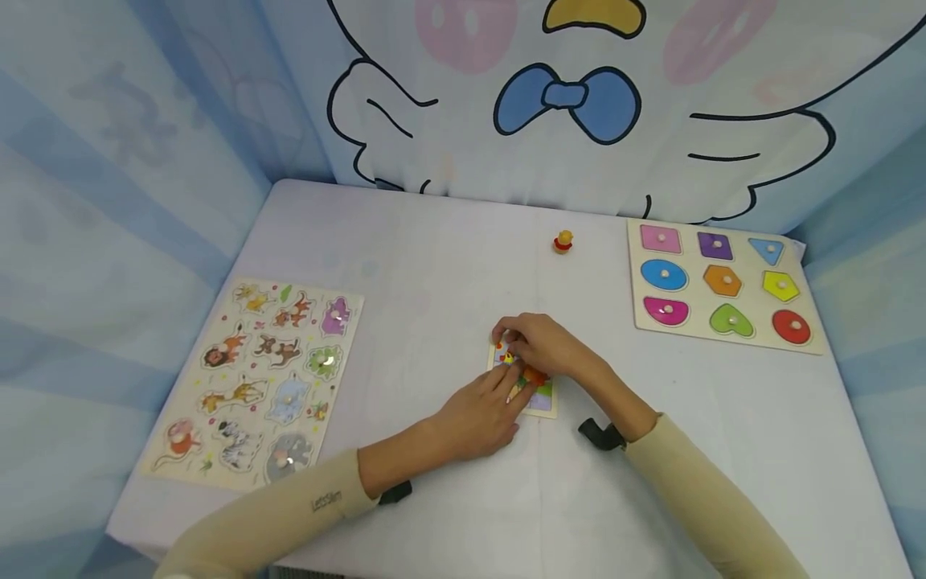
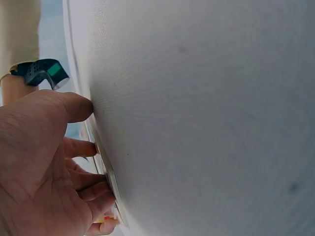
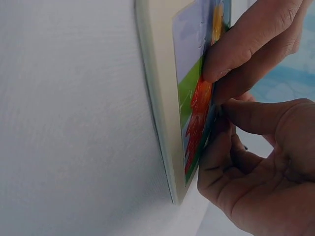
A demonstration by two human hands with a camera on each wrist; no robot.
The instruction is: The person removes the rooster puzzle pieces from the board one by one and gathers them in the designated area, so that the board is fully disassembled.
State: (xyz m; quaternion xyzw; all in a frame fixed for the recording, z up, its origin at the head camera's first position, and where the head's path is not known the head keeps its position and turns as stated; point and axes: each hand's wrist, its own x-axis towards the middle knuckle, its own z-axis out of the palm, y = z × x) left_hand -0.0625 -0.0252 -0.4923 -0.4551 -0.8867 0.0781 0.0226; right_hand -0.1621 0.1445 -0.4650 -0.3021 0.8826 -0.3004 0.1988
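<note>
A small jigsaw board (image 1: 542,406) with a cream border lies near the table's middle, its picture partly covered by both hands. My left hand (image 1: 481,410) reaches across the near left part, its extended fingers pressing on the picture. In the right wrist view, left fingers (image 3: 234,59) touch the board beside an orange-red printed shape (image 3: 197,113). At the far side, my right hand (image 1: 546,346) bends over the board. Its thumb and fingers come together at the picture in the right wrist view; whether a piece is between them is hidden.
To the left lies an animal peg puzzle (image 1: 242,386). A shape peg puzzle (image 1: 727,285) lies at the back right. One small red and yellow figure (image 1: 563,241) stands toward the table's back. Patterned curtains (image 1: 289,88) border the table (image 1: 434,257).
</note>
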